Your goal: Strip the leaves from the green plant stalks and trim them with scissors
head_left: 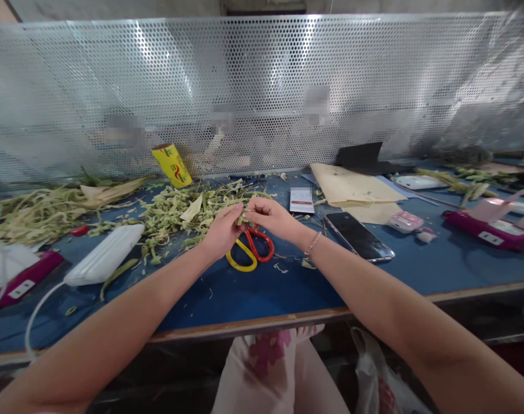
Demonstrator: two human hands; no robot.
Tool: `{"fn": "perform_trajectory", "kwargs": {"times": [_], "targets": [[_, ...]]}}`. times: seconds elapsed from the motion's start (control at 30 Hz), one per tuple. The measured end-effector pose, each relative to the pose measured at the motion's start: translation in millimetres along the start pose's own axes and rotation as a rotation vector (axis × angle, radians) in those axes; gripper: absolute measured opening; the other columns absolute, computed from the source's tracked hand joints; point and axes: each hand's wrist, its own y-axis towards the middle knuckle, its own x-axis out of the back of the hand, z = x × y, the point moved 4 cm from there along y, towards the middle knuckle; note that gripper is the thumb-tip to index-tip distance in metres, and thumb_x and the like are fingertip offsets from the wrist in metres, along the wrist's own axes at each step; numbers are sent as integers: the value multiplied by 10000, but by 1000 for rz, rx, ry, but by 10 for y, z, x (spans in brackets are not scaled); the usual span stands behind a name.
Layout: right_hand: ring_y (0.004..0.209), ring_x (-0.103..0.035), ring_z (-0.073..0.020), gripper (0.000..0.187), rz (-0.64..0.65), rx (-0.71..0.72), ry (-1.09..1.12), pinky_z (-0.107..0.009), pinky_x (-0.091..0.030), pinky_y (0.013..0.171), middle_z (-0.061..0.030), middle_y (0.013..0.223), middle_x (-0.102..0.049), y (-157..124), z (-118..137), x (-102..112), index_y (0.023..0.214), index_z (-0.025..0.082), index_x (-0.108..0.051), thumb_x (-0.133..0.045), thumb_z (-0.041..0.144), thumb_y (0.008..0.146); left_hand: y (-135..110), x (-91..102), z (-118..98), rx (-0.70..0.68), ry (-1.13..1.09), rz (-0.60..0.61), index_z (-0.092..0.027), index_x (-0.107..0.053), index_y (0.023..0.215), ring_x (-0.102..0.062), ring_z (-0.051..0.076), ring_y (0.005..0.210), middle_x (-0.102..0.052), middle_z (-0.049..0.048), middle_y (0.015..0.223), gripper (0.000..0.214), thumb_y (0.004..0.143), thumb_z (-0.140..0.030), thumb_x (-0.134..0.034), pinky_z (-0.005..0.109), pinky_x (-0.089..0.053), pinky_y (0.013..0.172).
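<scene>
My left hand [225, 230] and my right hand [273, 217] meet over the middle of the table, fingertips pinched together. Between them is a small green leafy piece [242, 219], mostly hidden by the fingers. Just under my hands lie scissors with one yellow and one red handle loop [260, 247]; their blades are hidden. Left of and behind my left hand spreads a heap of small, pale green, curled plant pieces [171, 207]. A bracelet circles my right wrist.
A perforated metal panel [262, 75] closes off the back of the blue table [288, 293]. At left are a yellow tube [172, 165], a white adapter [104, 256] with its cable and dried strips [42, 213]. A phone [359, 236] and brown paper [361, 187] lie at right.
</scene>
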Motion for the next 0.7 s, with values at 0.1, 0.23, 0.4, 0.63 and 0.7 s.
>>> {"fn": "perform_trajectory", "kwargs": {"times": [0.1,0.23,0.4,0.63,0.7], "targets": [[535,-407,-69,290,-25,29,-67,-218,-349,531,53,570,-411,-12,20,-14,625,180,-383,-526,374,787,3,14,4,-16,8,-11,-150,-445,577,-364,52,481,-400,-41,546,229,752,-238,-564,161,-318,449],[542,-389,-75,269,-78,72,-145,-221,-329,535,52,576,-373,-28,41,-18,625,184,-378,-472,343,820,17,60,-15,-113,128,48,-169,-436,621,-369,62,504,-373,-48,570,217,780,-276,-539,172,-333,477],[516,-358,-73,289,-133,72,-118,-221,-309,524,59,560,-339,-20,19,8,621,188,-358,-462,357,831,55,147,-54,-218,373,136,-176,-479,652,-436,94,556,-438,-31,594,224,801,-340,-508,224,-370,543],[483,-375,-63,304,-70,6,33,-207,-319,497,67,524,-384,9,-46,56,631,181,-392,-508,404,802,105,193,-55,-196,494,174,-181,-476,658,-416,101,523,-450,-27,549,274,794,-416,-506,237,-335,529],[476,-379,-60,294,-47,-18,77,-202,-323,488,68,528,-384,14,-63,65,635,181,-399,-524,399,788,103,184,-58,-188,492,182,-181,-478,656,-397,94,506,-446,-30,532,279,789,-423,-517,228,-308,514]]}}
